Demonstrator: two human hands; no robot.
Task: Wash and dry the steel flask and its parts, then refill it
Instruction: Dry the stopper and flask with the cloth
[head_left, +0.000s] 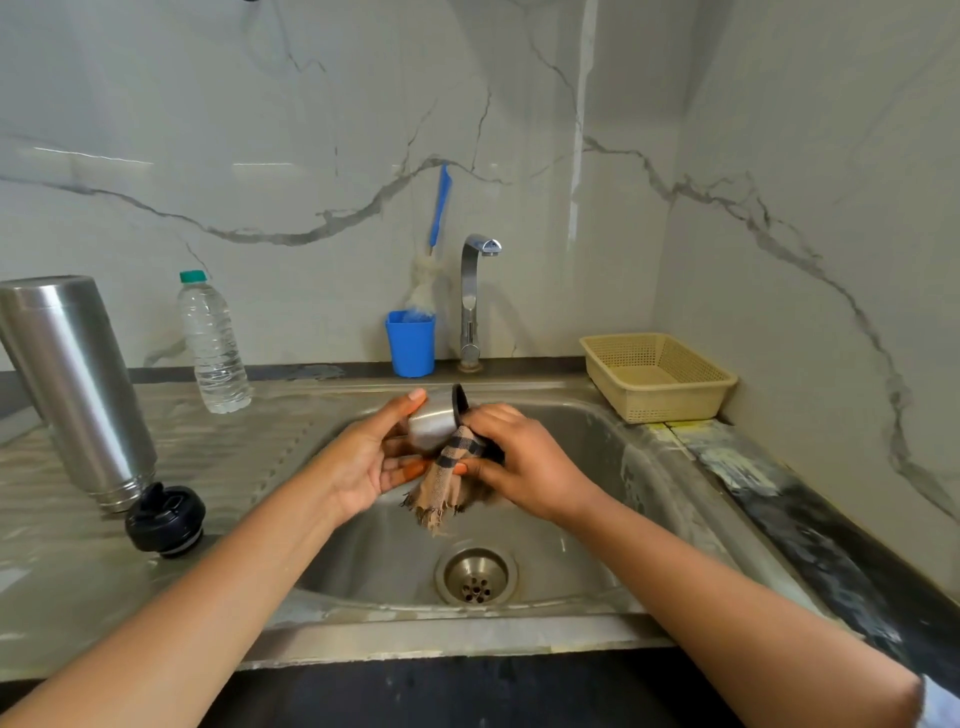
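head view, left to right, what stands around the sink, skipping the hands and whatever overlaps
steel flask → water bottle → blue cup → tap → beige basket

Likely a home kitchen: a steel sink (597, 467) with ribbed draining board (249, 447) and chrome tap (470, 301), marble-look wall panels (311, 130), a blue cup (410, 345) holding a bottle brush (439, 208), a beige plastic basket (670, 405).

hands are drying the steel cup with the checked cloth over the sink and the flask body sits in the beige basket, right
No. The head view shows the flask body standing mouth-down on the draining board, not in the beige basket. The rest holds.
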